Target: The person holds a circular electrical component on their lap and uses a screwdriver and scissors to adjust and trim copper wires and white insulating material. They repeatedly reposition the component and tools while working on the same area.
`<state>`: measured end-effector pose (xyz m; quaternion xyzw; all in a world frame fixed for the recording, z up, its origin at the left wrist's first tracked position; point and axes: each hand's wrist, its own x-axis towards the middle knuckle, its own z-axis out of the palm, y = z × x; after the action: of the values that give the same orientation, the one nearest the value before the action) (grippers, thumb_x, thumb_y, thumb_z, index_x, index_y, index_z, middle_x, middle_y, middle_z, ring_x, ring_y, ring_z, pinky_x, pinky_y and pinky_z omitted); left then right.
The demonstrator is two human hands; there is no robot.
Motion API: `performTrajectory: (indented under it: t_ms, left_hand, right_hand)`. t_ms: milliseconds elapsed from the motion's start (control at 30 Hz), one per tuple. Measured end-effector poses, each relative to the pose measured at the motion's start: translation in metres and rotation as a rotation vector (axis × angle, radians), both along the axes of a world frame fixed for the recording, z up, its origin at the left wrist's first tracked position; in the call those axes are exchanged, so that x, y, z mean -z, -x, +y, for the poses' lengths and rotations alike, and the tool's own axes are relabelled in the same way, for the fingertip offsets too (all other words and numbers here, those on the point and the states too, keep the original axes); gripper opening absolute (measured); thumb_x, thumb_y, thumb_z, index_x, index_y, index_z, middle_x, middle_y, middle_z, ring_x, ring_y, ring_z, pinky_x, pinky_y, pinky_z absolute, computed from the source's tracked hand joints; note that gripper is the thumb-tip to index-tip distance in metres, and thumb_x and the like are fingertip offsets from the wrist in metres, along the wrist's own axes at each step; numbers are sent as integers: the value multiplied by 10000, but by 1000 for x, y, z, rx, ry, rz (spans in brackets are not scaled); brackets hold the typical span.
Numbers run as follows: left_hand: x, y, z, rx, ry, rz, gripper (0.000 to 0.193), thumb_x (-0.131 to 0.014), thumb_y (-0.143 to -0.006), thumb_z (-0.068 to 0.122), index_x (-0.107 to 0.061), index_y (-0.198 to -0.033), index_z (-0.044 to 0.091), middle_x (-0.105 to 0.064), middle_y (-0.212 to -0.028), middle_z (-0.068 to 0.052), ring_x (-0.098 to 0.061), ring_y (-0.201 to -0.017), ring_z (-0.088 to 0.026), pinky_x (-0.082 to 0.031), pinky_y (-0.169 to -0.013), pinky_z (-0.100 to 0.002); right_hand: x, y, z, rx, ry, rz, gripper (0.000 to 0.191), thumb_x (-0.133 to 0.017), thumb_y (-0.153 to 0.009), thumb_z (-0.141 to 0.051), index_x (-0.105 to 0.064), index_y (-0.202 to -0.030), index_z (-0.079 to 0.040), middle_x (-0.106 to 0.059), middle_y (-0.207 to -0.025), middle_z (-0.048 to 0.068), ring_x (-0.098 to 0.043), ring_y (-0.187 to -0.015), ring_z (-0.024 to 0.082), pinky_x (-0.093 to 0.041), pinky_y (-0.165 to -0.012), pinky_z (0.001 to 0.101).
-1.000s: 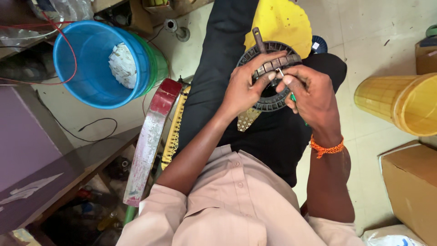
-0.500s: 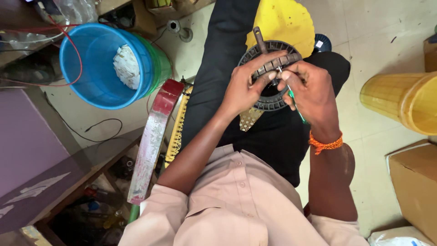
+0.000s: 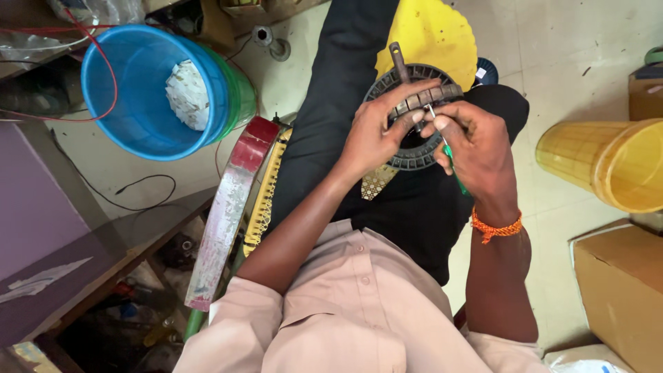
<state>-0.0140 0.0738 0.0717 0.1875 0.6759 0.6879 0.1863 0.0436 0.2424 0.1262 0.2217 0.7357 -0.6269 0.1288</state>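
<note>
I see both forearms reaching up toward twelve o'clock, meeting over the lap. The left hand (image 3: 376, 135) curls its fingers tight over the rim of a dark round stator (image 3: 414, 114), which rests on the thigh. The right hand (image 3: 476, 152), at three o'clock of it, pinches a thin green tool (image 3: 452, 162) with its tip at the stator. At ten o'clock a blue bucket (image 3: 138, 97) holds crumpled paper (image 3: 188, 93); at three o'clock a yellow bin (image 3: 608, 162) lies tipped, its contents hidden.
</note>
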Motion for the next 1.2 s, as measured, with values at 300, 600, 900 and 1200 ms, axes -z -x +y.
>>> performTrajectory:
  t_ms: [300, 600, 900, 1200]
  left_hand:
    - [4, 3, -2, 43, -18, -22, 471, -610, -969, -47, -611, -1423, 78, -697, -1406, -116, -656, -1372, -267, -492, -1181, -355]
    - [1, 4, -5, 89, 12, 53, 518, -636, -949, -60, -588, -1436, 109, -682, -1402, -112, -655, -1353, -283, -511, -1146, -363]
    - [1, -26, -15, 17, 89, 473, 698, -792, -781, -72, -603, -1387, 219, -600, -1326, -56, -640, -1202, -298, -550, -1044, -375]
    - [28, -42, -14, -8, -92, 405, 898, -903, -818, -39, -400, -1531, 173, -627, -1231, -89, -651, -1096, -290, -562, -948, -353]
  right_hand:
    - [-16, 12, -10, 49, -25, -52, 121, -597, -1026, -80, -646, -1021, 31, -668, -834, 65, -553, -518, 83, -412, -412, 254]
    - [15, -7, -5, 66, -22, 84, 101, -596, -1058, -83, -548, -1013, -5, -580, -779, 47, -539, -516, 99, -404, -425, 271]
    - [17, -111, 53, 526, 343, 27, 417, -419, -1149, -441, -574, -1359, -116, -537, -908, 40, -394, -570, 79, -325, -472, 205]
    - [-26, -97, 85, -233, -523, -237, 256, -649, -1044, -159, -735, -1268, -69, -714, -935, 41, -636, -762, 110, -515, -697, 285]
